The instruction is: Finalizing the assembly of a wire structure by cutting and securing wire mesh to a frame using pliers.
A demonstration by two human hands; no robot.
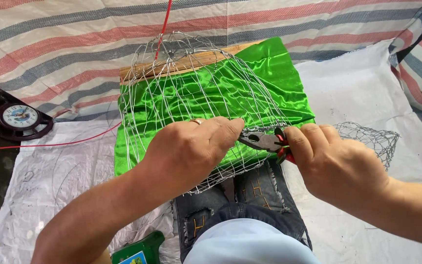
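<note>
Striped tarp (74,29) behind a wire cage (191,93); left hand (191,146) grips its rim, right hand (333,161) clenches pliers (262,141) there; wire could slip, pricking fingers.

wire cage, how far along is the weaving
Done: the wire cage already stands as a domed mesh over the green cloth. In hand: the left hand grips its lower rim while the right hand works pliers there. Left: how much rim remains can't be judged.

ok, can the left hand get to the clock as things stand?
Probably not right away: the left hand is gripping the wire cage, and the clock sits far off to the left, though nothing blocks the way.
</note>
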